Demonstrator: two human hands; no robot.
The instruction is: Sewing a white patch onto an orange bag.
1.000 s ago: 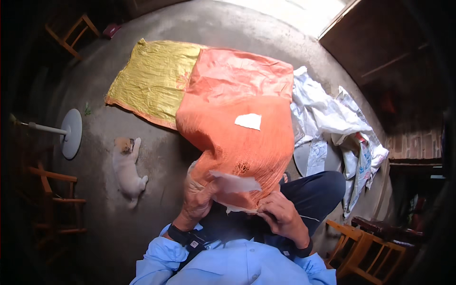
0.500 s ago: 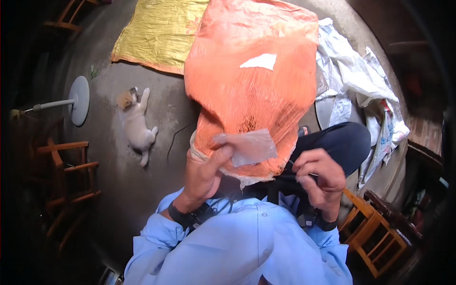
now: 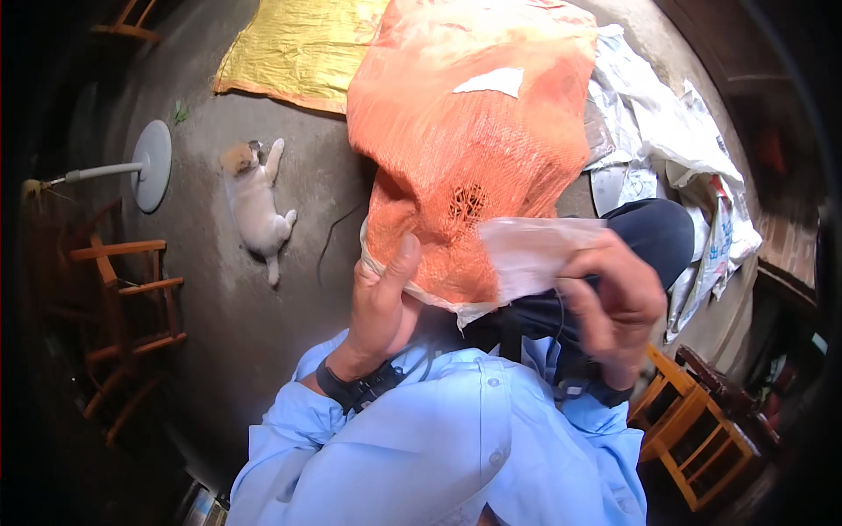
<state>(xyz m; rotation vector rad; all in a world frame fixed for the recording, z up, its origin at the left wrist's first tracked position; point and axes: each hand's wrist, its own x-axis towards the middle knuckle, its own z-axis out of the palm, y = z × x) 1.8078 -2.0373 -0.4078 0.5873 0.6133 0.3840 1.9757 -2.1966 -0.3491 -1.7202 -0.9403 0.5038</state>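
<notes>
An orange woven sack [image 3: 456, 140] lies over my lap and stretches away from me. Close to its near end is a ragged hole [image 3: 467, 202] with dark strands showing in it. My left hand [image 3: 381, 302] grips the sack's pale frayed edge at the left, thumb on top and fingers hidden underneath. A translucent whitish sheet piece [image 3: 535, 250] is pinched by my right hand [image 3: 618, 302], which is slightly blurred. That piece spreads over the sack's near right side, to the right of the hole. Farther up, a white patch [image 3: 491, 81] shows on the sack.
A light-coloured puppy [image 3: 259, 206] lies on the grey floor at left, near a fan's round base [image 3: 153, 167]. A yellow woven sack [image 3: 303, 53] is at the far left, white sacks [image 3: 653, 114] at right. Wooden chairs [image 3: 132, 280] [image 3: 693, 430] stand on both sides.
The whitish piece has passed from under my left thumb to my right hand and shifted right, uncovering more of the hole. My left hand stays at the sack's edge.
</notes>
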